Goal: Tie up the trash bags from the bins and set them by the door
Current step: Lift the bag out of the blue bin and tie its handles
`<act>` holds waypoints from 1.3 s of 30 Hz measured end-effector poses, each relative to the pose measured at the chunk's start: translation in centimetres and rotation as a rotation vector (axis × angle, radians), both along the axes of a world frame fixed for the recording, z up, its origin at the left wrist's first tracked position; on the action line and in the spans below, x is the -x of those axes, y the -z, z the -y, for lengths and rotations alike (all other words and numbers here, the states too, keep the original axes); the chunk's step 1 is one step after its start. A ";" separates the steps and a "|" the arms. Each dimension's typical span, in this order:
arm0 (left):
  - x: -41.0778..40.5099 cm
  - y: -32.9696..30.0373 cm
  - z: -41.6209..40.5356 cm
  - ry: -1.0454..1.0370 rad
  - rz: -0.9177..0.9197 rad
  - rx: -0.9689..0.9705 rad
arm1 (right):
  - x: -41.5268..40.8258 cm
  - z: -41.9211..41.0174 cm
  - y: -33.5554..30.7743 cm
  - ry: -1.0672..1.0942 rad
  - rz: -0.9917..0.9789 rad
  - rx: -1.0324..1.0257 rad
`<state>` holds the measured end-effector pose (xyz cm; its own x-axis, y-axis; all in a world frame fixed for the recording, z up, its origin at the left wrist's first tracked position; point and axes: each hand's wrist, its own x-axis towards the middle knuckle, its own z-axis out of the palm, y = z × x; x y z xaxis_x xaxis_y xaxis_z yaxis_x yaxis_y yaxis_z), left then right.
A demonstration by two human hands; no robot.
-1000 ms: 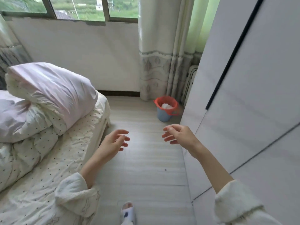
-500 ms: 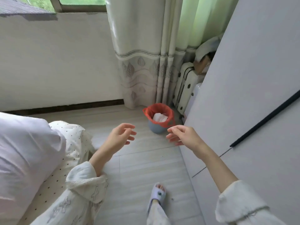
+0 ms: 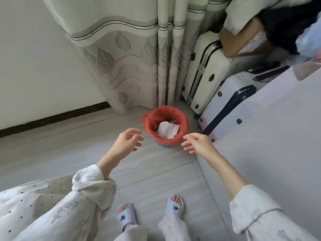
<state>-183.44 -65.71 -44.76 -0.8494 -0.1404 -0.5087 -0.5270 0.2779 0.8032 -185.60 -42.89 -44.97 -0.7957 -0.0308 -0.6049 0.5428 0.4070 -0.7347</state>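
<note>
Bin [image 3: 164,144] itself is almost hidden from you; only a blue-grey strip of it shows under the red trash bag [image 3: 166,119] that lines it; white crumpled paper [image 3: 168,130] lies inside, and what sits beneath it you cannot make out. Your left hand [image 3: 127,143] is just left of the bag, fingers loosely curled and apart, holding nothing; your right hand [image 3: 197,143] is just right of it, also half open and empty; whether its fingertips touch the bag's edge cannot be told. Suitcases [image 3: 205,70] stand beyond your right hand.
</note>
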 end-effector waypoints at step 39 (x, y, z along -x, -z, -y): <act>23.1 44.0 5.7 -0.174 0.006 -0.508 | 15.6 2.2 48.9 0.380 -0.390 -0.675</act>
